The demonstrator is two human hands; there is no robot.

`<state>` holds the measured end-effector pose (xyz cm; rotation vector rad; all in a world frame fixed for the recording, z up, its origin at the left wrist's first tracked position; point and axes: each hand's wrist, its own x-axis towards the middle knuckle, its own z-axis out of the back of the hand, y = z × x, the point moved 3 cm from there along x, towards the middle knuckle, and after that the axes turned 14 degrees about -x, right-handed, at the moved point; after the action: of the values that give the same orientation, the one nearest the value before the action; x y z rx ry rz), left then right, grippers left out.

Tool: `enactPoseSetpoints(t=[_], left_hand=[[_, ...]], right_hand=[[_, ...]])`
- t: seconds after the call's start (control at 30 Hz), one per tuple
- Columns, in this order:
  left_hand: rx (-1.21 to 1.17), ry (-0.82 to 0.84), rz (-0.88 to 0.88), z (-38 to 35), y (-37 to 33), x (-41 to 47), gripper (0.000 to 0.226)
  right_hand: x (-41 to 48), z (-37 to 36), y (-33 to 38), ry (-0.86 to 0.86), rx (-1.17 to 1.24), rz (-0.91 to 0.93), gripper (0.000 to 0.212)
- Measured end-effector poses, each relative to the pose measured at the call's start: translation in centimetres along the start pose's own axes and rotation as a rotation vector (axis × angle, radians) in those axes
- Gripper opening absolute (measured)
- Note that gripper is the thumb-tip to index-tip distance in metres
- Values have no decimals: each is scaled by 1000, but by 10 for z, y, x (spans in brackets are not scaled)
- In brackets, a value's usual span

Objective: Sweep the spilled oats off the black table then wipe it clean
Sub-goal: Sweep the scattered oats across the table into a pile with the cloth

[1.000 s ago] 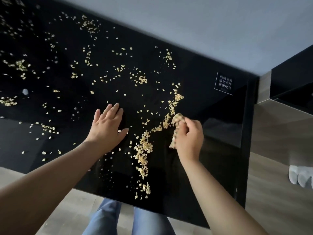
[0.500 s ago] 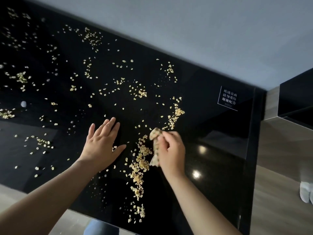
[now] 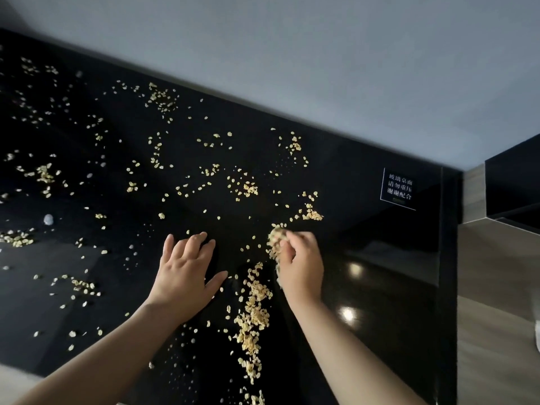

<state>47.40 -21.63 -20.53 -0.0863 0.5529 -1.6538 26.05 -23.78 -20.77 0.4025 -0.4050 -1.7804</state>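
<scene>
Most oats (image 3: 252, 317) unswept: one ridge gathered between fingers of both hands, many scattered beyond fingertips over black table (image 3: 380, 287). Left hand (image 3: 187, 276) flat, fingers spread, holding nothing. Right hand (image 3: 301, 264) fingers curled round small cloth (image 3: 276, 241). Sweeping judged early; wiping not begun.

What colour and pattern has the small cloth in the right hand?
The small crumpled cloth is checked tan and pale cream, best seen in the head view.

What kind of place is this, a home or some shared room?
Probably a shared indoor room rather than a home kitchen, though uncertain. The glossy black table bears a printed Chinese notice, stands against a plain grey wall, and the floor looks like wood.
</scene>
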Motion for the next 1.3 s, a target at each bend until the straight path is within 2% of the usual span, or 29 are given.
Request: enactPoseSetpoints(t=[0.1, 0.23, 0.3, 0.4, 0.47, 0.6, 0.73, 0.8, 0.93, 1.1, 1.2, 1.3], left_hand=[[-30, -26, -15, 6, 3, 8, 63], [-106, -103, -36, 15, 4, 22, 51], [-121, -136, -44, 20, 5, 30, 52], [-125, -134, -44, 24, 4, 43, 57], [-119, -102, -46, 25, 2, 50, 64], [-130, -47, -55, 26, -5, 65, 69], [-118, 14, -69, 25, -5, 77, 70], [-99, 53, -67, 21, -1, 79, 71], [-53, 59, -89, 16, 6, 80, 85], [-48, 36, -96, 13, 6, 79, 85], [-46, 40, -105, 11, 7, 78, 84], [-49, 34, -108, 11, 8, 78, 81]], right_hand=[[0, 8, 6, 59, 73, 40, 19], [33, 47, -13, -215, 89, -69, 14], [58, 57, -29, -276, 49, -175, 17], [84, 48, -47, -223, 6, -326, 23], [87, 34, -43, -182, -12, -347, 23], [69, 10, -10, -135, 26, -199, 20], [48, -2, 8, 33, 79, 4, 20], [52, 9, 5, 25, 121, -7, 19], [88, 42, -18, -202, 86, -104, 17], [130, 31, -40, -195, -17, -264, 22], [124, 11, -20, -167, -42, -194, 21], [102, -5, 9, -86, -45, -8, 19]])
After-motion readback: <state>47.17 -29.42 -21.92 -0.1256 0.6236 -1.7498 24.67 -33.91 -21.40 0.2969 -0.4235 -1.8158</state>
